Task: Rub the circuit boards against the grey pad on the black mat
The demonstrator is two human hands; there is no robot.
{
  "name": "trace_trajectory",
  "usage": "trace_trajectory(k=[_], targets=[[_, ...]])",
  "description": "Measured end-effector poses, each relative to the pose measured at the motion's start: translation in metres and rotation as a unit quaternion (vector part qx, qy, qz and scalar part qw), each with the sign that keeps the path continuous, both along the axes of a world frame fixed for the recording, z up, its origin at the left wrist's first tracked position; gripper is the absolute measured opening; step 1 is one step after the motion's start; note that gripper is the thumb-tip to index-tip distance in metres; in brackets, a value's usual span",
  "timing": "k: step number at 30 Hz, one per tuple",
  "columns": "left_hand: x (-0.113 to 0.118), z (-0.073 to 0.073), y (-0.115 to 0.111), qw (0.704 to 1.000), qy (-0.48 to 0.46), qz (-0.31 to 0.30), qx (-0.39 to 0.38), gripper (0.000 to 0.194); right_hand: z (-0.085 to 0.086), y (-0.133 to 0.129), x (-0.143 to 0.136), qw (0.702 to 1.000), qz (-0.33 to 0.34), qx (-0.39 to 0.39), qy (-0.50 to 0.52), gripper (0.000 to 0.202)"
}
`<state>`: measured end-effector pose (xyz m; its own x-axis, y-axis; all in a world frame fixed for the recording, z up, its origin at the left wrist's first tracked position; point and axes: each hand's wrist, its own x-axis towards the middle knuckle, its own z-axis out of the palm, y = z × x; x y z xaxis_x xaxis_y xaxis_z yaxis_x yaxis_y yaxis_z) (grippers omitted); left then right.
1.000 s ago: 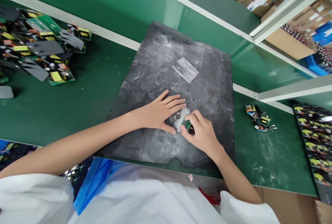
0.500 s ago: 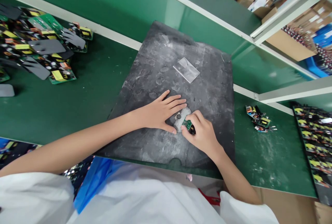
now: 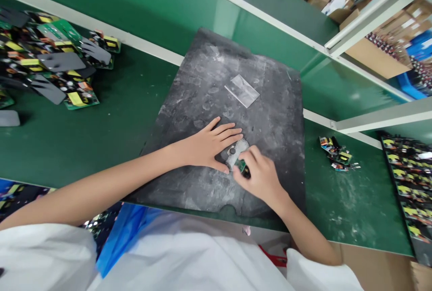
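Observation:
On the dark, scuffed work board (image 3: 199, 97), my left hand (image 3: 209, 147) lies with fingers spread, beside a small grey plate (image 3: 235, 152) with a dark round spot. My right hand (image 3: 261, 172) is curled over a small green circuit board (image 3: 240, 165) at the plate's right side, thumb and fingers pinching it. Part of the circuit board and its dark components is hidden under the right fingers. Beyond the hands lies a flat, clear plastic piece (image 3: 242, 91).
Circuit boards with grey heat sinks (image 3: 60, 61) are heaped at the left. A small cluster of components (image 3: 339, 154) sits right of the board, and a tray of circuit boards (image 3: 407, 183) stands at the far right. A white shelf post (image 3: 381, 122) rises behind.
My right hand has shifted slightly left with the circuit board, its fingers curling further over it. My left hand stays spread in the same place.

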<state>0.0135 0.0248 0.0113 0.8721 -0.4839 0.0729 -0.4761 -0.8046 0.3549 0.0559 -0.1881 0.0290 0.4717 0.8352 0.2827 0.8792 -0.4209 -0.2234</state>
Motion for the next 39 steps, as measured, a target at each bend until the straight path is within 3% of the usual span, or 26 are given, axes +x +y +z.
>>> trace_trajectory(k=[3, 10, 17, 39], targets=[[0.000, 0.000, 0.000, 1.000, -0.001, 0.001, -0.002, 0.089, 0.000, 0.002, -0.008, 0.999, 0.046, -0.005, 0.005, 0.015], [0.000, -0.002, 0.000, 1.000, -0.005, 0.003, -0.011, 0.091, -0.002, 0.000, 0.002, 0.999, -0.032, 0.005, -0.002, 0.015], [0.000, 0.000, 0.000, 1.000, -0.005, 0.002, -0.005, 0.088, 0.001, 0.003, -0.006, 0.999, 0.033, 0.001, 0.012, 0.016], [-0.001, -0.003, 0.000, 1.000, -0.003, 0.003, -0.007, 0.088, 0.003, 0.002, -0.003, 0.998, 0.047, -0.002, 0.032, 0.017]])
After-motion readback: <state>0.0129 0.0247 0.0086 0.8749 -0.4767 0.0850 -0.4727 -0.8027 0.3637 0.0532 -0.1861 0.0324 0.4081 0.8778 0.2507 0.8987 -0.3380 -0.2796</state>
